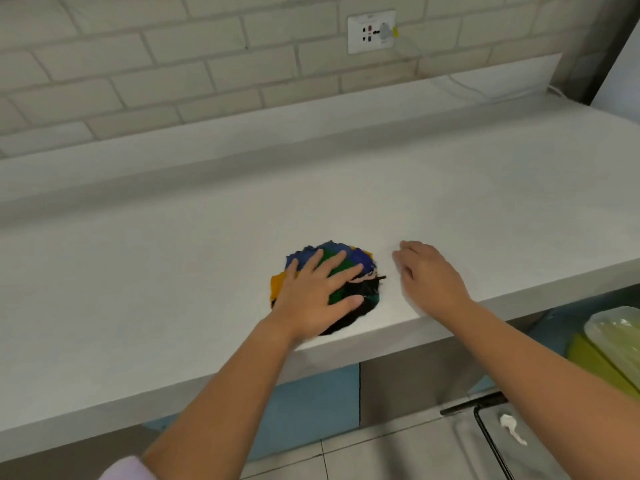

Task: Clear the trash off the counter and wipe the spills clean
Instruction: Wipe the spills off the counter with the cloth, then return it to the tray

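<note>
White counter (173, 271): left hand (318, 292) flat on rag (360, 261), right hand (429, 278) beside, loosely curled, empty.

Counter (214, 258): smooth, matt off-white top w/ a soft sheen, looks like solid-surface or laminate; wall (138, 64) behind is pale brick-pattern tile, semi-matt w/ grey grout, and the socket plate (371, 32) is glossy white plastic. Rag (349, 268) is bunched multicolour cloth w/ frayed, rough edges. Bin liner (620, 341) lower right is thin, shiny yellow-green plastic film; floor tiles (398, 455) are smooth & slightly glossy.
</note>
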The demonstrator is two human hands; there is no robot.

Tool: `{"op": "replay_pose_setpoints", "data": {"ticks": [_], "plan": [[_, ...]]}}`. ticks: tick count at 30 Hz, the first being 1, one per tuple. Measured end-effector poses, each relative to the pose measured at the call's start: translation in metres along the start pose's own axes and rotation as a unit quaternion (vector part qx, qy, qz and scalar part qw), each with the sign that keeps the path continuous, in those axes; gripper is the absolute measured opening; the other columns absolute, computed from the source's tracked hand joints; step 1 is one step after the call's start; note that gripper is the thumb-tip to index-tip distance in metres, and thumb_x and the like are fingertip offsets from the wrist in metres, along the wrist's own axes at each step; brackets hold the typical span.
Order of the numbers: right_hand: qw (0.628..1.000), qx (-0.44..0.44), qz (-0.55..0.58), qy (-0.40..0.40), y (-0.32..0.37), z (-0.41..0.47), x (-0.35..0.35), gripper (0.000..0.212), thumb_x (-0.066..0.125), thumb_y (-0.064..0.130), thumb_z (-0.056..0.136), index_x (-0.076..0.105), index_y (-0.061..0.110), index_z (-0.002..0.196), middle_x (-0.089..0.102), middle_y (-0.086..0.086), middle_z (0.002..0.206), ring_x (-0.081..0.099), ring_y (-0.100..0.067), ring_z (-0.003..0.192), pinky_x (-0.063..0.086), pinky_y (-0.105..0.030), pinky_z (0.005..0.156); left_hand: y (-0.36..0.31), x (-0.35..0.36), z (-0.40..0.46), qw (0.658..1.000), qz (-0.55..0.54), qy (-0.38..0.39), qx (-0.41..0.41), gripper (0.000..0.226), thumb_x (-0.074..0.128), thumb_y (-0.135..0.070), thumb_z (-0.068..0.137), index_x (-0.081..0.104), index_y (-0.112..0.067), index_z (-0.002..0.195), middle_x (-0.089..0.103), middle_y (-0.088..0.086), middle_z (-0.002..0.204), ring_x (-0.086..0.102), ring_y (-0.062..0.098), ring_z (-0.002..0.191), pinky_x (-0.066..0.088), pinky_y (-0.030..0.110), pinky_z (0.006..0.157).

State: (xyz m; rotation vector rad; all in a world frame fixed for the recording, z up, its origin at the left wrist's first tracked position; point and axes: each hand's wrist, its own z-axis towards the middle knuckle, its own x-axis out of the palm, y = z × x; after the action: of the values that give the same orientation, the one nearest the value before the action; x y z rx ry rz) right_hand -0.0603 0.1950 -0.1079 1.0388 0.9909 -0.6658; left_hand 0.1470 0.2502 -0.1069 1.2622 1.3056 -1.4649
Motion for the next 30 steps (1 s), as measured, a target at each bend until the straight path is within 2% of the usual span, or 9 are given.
{"op": "replay_pose_setpoints", "data": {"ticks": [4,7,9,12,14,19,22,26,30], "plan": [[1.0,0.011,-0.018,-0.014,0.002,-0.004,0.001,0.03,0.04,0.007,0.096,0.06,0.002,0.118,0.049,-0.012,0.14,0.043,-0.03,0.13,0.038,-0.036,0.102,0.091,-0.018,-0.035,0.994,0.013,-0.03,-0.106,0.072,0.01,-0.079,0.071,0.016,-0.056,0.139,0.01,-0.016,0.157,0.0,0.019,0.147,0.0,0.055,0.116],[0.999,0.045,-0.019,-0.013,0.007,-0.002,0.008,0.02,0.042,-0.003,0.089,0.062,-0.002,0.095,0.058,-0.012,0.115,0.052,-0.033,0.112,0.041,-0.03,0.078,0.134,-0.026,-0.055,0.983,0.059,-0.029,-0.173,0.071,0.007,-0.078,0.073,0.011,-0.056,0.14,0.004,-0.012,0.159,-0.011,0.024,0.146,-0.007,0.058,0.113],[0.998,0.06,-0.022,-0.007,0.018,0.001,0.01,0.019,0.042,-0.009,0.083,0.059,-0.002,0.089,0.056,-0.011,0.105,0.052,-0.033,0.104,0.036,-0.028,0.07,0.141,-0.027,-0.054,0.978,0.058,-0.042,-0.195,0.064,0.018,-0.076,0.082,0.013,-0.053,0.142,0.0,-0.009,0.159,-0.014,0.025,0.145,-0.009,0.059,0.112],[0.998,0.008,-0.01,0.055,0.045,0.002,0.016,0.039,0.039,-0.005,0.089,0.054,0.004,0.124,0.041,-0.011,0.143,0.036,-0.029,0.133,0.034,-0.034,0.103,0.145,-0.028,-0.043,0.963,0.039,-0.051,-0.263,0.059,0.026,-0.068,0.088,0.014,-0.05,0.143,0.004,-0.006,0.159,-0.005,0.026,0.146,-0.003,0.058,0.114],[0.995,-0.037,-0.015,0.096,0.059,-0.001,0.018,0.044,0.037,-0.003,0.092,0.048,0.006,0.133,0.031,-0.007,0.151,0.028,-0.024,0.138,0.027,-0.031,0.11,0.14,-0.029,-0.036,0.956,0.039,-0.043,-0.286,0.06,0.023,-0.07,0.087,0.013,-0.051,0.143,0.006,-0.007,0.159,-0.001,0.026,0.146,-0.001,0.058,0.114],[0.995,-0.047,-0.005,0.092,0.061,-0.005,0.011,0.035,0.037,-0.003,0.091,0.057,0.002,0.118,0.049,-0.009,0.134,0.043,-0.025,0.121,0.043,-0.037,0.096,0.082,-0.015,-0.034,0.984,0.044,-0.039,-0.166,0.059,0.024,-0.072,0.085,0.015,-0.054,0.141,0.007,-0.01,0.159,0.001,0.025,0.146,0.001,0.057,0.115],[0.995,-0.041,0.004,0.091,0.061,-0.007,0.009,0.033,0.036,-0.002,0.09,0.059,0.001,0.114,0.053,-0.011,0.128,0.045,-0.026,0.117,0.044,-0.04,0.093,0.091,-0.016,-0.05,0.997,0.018,-0.02,-0.079,0.071,0.015,-0.081,0.075,0.017,-0.054,0.14,0.008,-0.015,0.158,0.0,0.018,0.147,0.0,0.053,0.116],[0.995,-0.038,-0.009,0.093,0.063,-0.013,0.008,0.035,0.034,-0.001,0.092,0.057,0.001,0.118,0.049,-0.01,0.135,0.041,-0.025,0.124,0.041,-0.037,0.098,0.129,-0.026,-0.049,0.987,0.026,-0.028,-0.159,0.074,0.013,-0.082,0.073,0.016,-0.054,0.141,0.009,-0.012,0.158,0.002,0.021,0.147,0.002,0.053,0.116],[0.992,-0.048,0.002,0.117,0.062,-0.017,0.003,0.04,0.033,0.002,0.095,0.05,0.006,0.132,0.033,-0.006,0.151,0.029,-0.023,0.138,0.03,-0.034,0.11,0.072,-0.017,-0.014,0.987,0.037,-0.001,-0.154,0.061,0.021,-0.072,0.086,0.01,-0.052,0.143,0.002,-0.009,0.159,-0.003,0.027,0.146,-0.003,0.059,0.114]]}}
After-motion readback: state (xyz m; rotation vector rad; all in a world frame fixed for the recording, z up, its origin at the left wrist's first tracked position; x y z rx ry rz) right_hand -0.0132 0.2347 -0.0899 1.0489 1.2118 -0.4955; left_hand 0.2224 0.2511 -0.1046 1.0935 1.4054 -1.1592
